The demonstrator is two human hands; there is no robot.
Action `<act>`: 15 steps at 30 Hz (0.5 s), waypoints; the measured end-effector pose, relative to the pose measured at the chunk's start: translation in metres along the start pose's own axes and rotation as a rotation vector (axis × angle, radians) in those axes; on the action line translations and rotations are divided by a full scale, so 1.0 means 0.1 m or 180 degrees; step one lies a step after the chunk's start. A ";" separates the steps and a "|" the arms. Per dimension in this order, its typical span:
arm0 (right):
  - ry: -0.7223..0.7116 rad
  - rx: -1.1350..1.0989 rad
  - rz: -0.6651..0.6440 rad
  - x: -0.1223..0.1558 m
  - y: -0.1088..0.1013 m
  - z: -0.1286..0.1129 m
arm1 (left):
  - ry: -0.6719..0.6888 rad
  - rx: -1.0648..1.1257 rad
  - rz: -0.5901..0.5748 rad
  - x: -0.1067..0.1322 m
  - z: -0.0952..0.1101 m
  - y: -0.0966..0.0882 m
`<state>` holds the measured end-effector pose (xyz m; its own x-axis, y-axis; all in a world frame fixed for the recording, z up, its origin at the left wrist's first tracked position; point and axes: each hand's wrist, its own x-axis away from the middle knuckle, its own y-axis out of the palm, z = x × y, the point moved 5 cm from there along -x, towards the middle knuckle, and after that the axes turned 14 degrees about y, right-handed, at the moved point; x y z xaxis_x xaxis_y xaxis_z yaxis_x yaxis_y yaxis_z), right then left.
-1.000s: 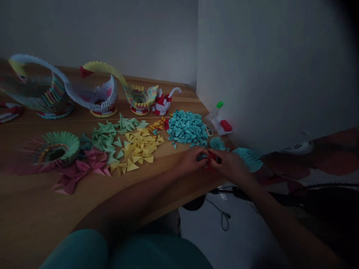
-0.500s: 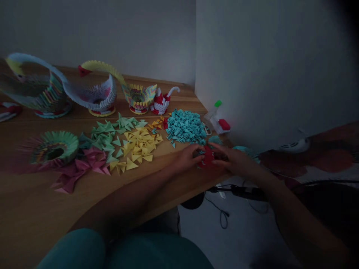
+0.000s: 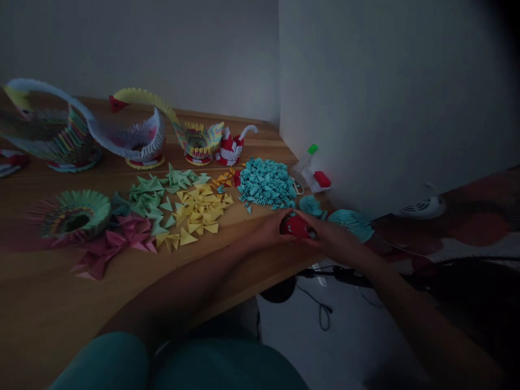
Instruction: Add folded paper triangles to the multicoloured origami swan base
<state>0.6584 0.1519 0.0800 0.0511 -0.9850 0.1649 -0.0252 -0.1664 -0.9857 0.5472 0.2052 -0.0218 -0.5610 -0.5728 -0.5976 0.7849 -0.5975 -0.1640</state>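
Dimly lit, a wooden surface (image 3: pixel 36 303) carries a turquoise heap (image 3: pixel 266 184) of small folded-paper pieces. In front of the heap and slightly to its right, a red paper piece (image 3: pixel 296 226) is clasped between two bare hands. The left hand (image 3: pixel 272 229) curls around one side, the right hand (image 3: pixel 333 239) around the other (their fingers hide much of it). Left of the heap lie yellow paper triangles (image 3: pixel 203 208); behind it, leftward, stands a small red-and-white paper swan (image 3: pixel 231 149). Right of the heap, just beyond the right hand, is a fanned turquoise piece (image 3: pixel 351 223). Squeezing too hard could probably crush the red paper piece or loosen its folds; a slip near the surface's front edge could drop it to the floor (image 3: pixel 290 336).
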 end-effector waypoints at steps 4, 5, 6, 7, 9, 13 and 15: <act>0.0280 0.0224 -0.0208 -0.02 0.06 -0.05 | 0.0110 -0.0184 -0.0003 -0.03 0.10 0.03; 0.0329 0.0241 -0.0228 -0.03 0.07 -0.05 | 0.0151 -0.0281 -0.0004 -0.03 0.13 0.04; 0.0351 0.0254 -0.0234 -0.03 0.07 -0.06 | 0.0187 -0.0381 -0.0001 -0.04 0.16 0.05; 0.0349 0.0269 -0.0218 -0.04 0.08 -0.06 | 0.0216 -0.0473 0.0007 -0.04 0.19 0.07; 0.0330 0.0328 -0.0127 -0.05 0.08 -0.07 | 0.0241 -0.0592 0.0042 -0.04 0.22 0.09; 0.0288 0.0410 0.0055 -0.06 0.09 -0.06 | 0.0287 -0.0657 0.0056 -0.04 0.21 0.11; 0.0281 0.0484 0.0089 -0.07 0.10 -0.05 | 0.0296 -0.0685 0.0055 -0.03 0.18 0.11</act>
<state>0.6526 0.1565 0.0693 -0.0356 -0.9905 0.1330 0.1264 -0.1365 -0.9825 0.5525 0.1903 -0.0081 -0.5282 -0.5218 -0.6699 0.8378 -0.4489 -0.3109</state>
